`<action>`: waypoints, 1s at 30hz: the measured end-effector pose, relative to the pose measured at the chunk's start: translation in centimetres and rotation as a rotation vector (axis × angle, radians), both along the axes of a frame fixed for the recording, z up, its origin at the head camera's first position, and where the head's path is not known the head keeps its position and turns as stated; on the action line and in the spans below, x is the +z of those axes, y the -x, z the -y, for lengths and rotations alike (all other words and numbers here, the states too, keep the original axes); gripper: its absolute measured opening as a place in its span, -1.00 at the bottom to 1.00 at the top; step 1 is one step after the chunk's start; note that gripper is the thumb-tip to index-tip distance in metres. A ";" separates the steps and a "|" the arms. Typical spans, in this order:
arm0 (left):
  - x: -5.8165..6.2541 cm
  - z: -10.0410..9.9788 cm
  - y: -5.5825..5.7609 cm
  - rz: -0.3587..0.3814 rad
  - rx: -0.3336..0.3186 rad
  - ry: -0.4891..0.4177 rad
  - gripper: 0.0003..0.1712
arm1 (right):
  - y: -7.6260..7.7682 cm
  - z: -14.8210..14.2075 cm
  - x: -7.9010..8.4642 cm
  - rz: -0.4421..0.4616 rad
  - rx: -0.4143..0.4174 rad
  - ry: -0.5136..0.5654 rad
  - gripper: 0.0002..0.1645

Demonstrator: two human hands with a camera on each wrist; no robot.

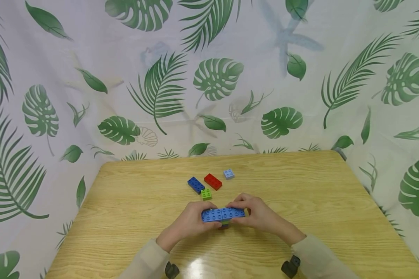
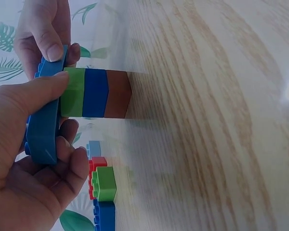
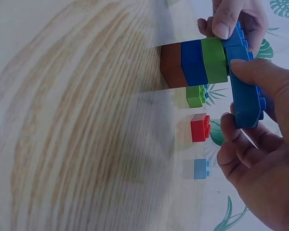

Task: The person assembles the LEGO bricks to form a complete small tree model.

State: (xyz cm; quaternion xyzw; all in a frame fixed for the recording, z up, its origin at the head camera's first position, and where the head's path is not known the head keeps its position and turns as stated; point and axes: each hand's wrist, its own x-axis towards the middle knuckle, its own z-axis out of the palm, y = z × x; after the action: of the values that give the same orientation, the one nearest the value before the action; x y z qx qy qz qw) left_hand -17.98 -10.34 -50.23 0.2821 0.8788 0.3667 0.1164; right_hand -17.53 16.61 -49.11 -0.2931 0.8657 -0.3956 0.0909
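Two long blue bricks lie end to end atop a short stack. My left hand (image 1: 193, 221) grips the left blue brick (image 1: 212, 215), thumb on its near side and fingers behind. Likewise, my right hand (image 1: 256, 215) pinches the right blue brick (image 1: 234, 212) between thumb and fingers. Under their meeting ends stand a green brick (image 2: 73, 91), a dark blue brick (image 2: 95, 93) and, on the table, a brown brick (image 2: 118, 94). In the right wrist view the right blue brick looks slightly tilted against the green one; whether it is fully seated I cannot tell.
Behind the hands, a dark blue brick (image 1: 196, 185), a red brick (image 1: 213, 181), a small light blue brick (image 1: 228, 174) and a small lime green brick (image 1: 206, 194) lie loose on the wooden table (image 1: 136, 193). A leaf-patterned curtain (image 1: 251, 77) hangs beyond the table's far edge.
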 end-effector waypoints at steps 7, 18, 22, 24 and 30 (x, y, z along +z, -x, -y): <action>0.2 -0.1 -0.2 -0.005 -0.007 0.006 -0.55 | 0.0 0.0 -0.1 0.000 0.011 -0.027 -0.48; 0.3 -0.2 -0.1 0.005 -0.002 0.013 -0.55 | 0.2 0.1 -0.4 0.028 0.019 -0.009 -0.46; 0.2 -0.2 -0.1 0.001 0.000 0.010 -0.55 | 0.2 0.1 -0.3 0.031 0.025 -0.011 -0.45; 0.1 -0.2 -0.2 0.004 0.002 0.003 -0.57 | 0.2 0.1 -0.3 0.030 0.028 -0.008 -0.45; 0.1 -0.1 -0.1 0.024 0.012 -0.019 -0.64 | 0.2 0.0 -0.4 0.003 0.039 0.015 -0.46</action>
State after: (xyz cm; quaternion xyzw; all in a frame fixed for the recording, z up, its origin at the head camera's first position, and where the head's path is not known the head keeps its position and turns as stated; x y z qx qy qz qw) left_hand -17.84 -10.19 -50.09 0.2736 0.8756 0.3789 0.1221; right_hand -17.74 16.58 -49.48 -0.3101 0.8565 -0.4009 0.0978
